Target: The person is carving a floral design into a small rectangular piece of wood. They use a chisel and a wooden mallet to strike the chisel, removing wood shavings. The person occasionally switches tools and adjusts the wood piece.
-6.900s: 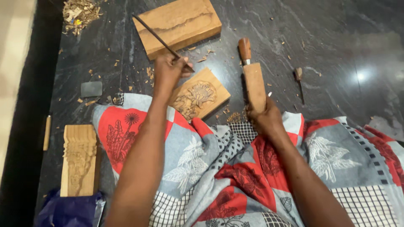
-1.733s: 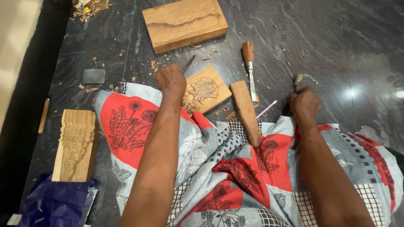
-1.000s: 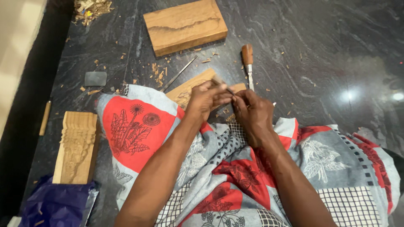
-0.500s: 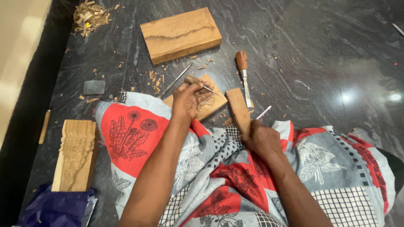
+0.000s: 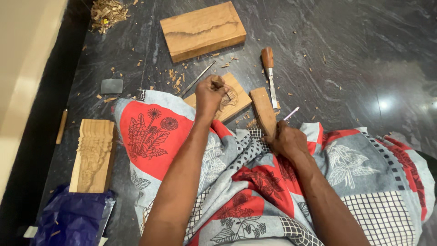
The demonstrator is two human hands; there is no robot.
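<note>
Your left hand [image 5: 210, 92] is closed around a small carving tool, its tip pressed to a carved wooden tile [image 5: 227, 98] that lies on the dark stone floor [image 5: 355, 54] at the edge of your patterned cloth [image 5: 154, 136]. Your right hand [image 5: 286, 139] is clamped on a wooden mallet block [image 5: 263, 110], which stands tilted just beside the tile. A wooden-handled chisel [image 5: 269, 68] lies just beyond the mallet, a plain wood block [image 5: 202, 30] farther off, and a carved bracket [image 5: 93, 155] to your left.
</note>
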